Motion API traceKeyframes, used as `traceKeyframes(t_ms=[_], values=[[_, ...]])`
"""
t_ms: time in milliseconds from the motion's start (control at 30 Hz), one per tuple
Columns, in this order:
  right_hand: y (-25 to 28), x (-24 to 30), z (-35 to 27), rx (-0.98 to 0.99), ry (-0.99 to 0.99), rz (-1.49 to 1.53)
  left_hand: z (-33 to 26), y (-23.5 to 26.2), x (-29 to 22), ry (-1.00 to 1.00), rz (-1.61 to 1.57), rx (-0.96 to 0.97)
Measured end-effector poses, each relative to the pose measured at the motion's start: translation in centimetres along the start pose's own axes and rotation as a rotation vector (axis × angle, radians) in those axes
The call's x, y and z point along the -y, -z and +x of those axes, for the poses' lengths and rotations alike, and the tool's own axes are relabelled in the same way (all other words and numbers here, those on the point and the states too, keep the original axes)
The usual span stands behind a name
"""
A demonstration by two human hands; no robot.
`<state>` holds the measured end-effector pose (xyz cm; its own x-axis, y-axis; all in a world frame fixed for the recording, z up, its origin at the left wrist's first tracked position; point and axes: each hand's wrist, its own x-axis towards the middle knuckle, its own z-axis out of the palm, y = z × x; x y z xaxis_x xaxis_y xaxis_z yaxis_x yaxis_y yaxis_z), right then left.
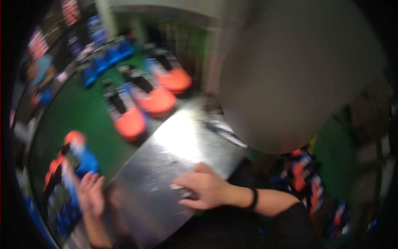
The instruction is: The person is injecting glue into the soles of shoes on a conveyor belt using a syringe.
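My right hand (204, 189) is closed over the bare metal tabletop (143, 195). A small thing (182, 191), pale and dark, shows between its thumb and fingers, too blurred to name. My left hand (91, 195) is raised at the table's left edge with its fingers stretched out. Just beyond its fingertips are orange and blue shoes (85, 155) on a green surface (97, 120). Whether the hand touches them I cannot tell.
Three orange-toed shoes (130, 122) stand in a row past the table's far edge, with blue items (107, 58) behind. A slim tool (226, 135) with a dark handle lies at the tabletop's far end. More orange and dark shoes (300, 176) are piled at right. A grey blur hides the upper right.
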<state>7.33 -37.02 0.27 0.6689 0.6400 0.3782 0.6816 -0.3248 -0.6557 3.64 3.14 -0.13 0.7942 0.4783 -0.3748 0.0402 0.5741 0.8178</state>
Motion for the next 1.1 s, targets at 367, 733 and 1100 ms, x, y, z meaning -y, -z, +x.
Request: traceKeyframes(t_ms=[367, 733, 1100], values=[[-0.2, 0.3, -1.4, -0.112, 0.023, -0.032, 3.3, 3.5, -7.3, -0.062, 0.45, 0.328], [-0.4, 0.2, -1.7, -0.205, 0.102, 0.053, -22.0, -6.4, 1.3, -0.14, 0.957, 0.51], [3.8, 2.6, -5.7, -0.081, -0.421, 0.445, -7.2, 1.6, -3.0, -0.217, 0.821, -0.071]])
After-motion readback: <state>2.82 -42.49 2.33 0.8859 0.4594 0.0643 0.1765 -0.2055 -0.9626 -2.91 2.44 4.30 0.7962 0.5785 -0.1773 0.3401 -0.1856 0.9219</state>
